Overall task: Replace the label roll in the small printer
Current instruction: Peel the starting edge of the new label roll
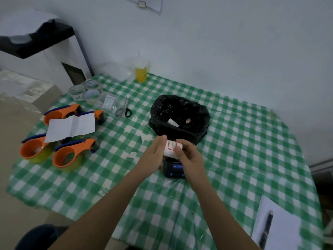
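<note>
While I watch, left hand (156, 152) and right hand (189, 157) both clasp the label roll (171, 149) just above the small printer (174, 168). Roll is white with red-outlined labels. It sits near the black bin bag (180, 116) on the checked table (234, 150).

Single view — head-worn, wide-angle. Position: above the near edge of the table (234, 159), looking forward and down across it to the wall (234, 51) behind. Range: close — both forearms enter from the bottom of the frame, with the left hand (155, 152) and right hand (189, 156) near centre. Edges bend with lens distortion. No second view, so no shared area.
</note>
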A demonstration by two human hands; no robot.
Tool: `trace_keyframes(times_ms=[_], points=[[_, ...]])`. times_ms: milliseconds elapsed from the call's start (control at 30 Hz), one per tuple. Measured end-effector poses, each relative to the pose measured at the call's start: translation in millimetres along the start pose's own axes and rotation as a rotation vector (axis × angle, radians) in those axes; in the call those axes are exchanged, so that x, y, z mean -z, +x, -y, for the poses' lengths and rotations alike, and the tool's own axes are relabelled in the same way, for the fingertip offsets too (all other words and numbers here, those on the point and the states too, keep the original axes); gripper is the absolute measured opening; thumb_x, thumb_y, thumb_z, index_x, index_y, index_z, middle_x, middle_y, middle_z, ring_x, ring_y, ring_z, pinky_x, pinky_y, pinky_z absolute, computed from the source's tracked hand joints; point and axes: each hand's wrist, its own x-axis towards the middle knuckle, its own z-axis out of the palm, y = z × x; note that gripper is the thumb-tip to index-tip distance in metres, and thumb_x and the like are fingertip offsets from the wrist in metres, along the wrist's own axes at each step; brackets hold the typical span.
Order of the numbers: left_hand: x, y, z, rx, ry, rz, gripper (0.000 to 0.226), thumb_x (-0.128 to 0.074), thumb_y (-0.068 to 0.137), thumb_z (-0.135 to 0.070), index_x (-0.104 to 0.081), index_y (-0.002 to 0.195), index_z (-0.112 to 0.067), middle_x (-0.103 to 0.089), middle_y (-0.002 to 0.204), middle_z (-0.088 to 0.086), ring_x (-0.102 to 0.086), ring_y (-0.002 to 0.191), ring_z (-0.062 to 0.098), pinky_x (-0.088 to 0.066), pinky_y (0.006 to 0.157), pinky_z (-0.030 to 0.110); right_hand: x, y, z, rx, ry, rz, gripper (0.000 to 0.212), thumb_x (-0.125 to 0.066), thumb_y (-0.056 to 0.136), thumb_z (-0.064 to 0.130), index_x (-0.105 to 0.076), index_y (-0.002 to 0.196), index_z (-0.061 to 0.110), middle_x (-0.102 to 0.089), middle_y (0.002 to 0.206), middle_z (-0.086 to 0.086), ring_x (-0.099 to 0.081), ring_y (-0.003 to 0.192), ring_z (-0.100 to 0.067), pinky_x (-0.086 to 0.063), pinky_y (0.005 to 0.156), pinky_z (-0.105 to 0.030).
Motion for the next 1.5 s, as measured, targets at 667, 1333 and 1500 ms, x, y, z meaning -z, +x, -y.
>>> trace_keyframes(times_ms=[667,1333,1500], points=[[24.3,2.0,-6.3,-0.281,0.525,-0.040,0.035,-0.028,0.089,-0.056,-0.047,0.095,-0.028,-0.046,0.057,0.004,-0.043,0.051,0.015,-0.039,0.052,0.036,6.0,8.2,39.9,0.183,-0.520,0.141,0.015,-0.058,0.090,0.015,-0.067,0.098,0.024,-0.065,0.097,0.006,-0.060,0.084,-0.007,-0.051,0.076,-0.018],[30.6,3.3,-4.0,-0.401,0.529,-0.018,0.042,-0.025,0.082,-0.062,-0.049,0.099,-0.031,-0.036,0.051,-0.005,-0.038,0.049,0.008,-0.031,0.049,0.023,7.5,-0.9,43.4,0.219,-0.557,0.246,0.012,-0.065,0.085,0.014,-0.054,0.085,0.020,-0.057,0.091,0.001,-0.056,0.086,-0.020,-0.051,0.083,-0.040],[29.3,3.7,-6.0,-0.407,0.506,-0.033,0.041,-0.026,0.082,-0.062,-0.049,0.098,-0.031,-0.035,0.051,-0.005,-0.040,0.051,0.009,-0.031,0.049,0.023,7.5,-1.1,41.9,0.224,-0.534,0.202,0.013,-0.065,0.085,0.016,-0.054,0.087,0.024,-0.060,0.093,0.000,-0.058,0.090,-0.023,-0.052,0.081,-0.042]])
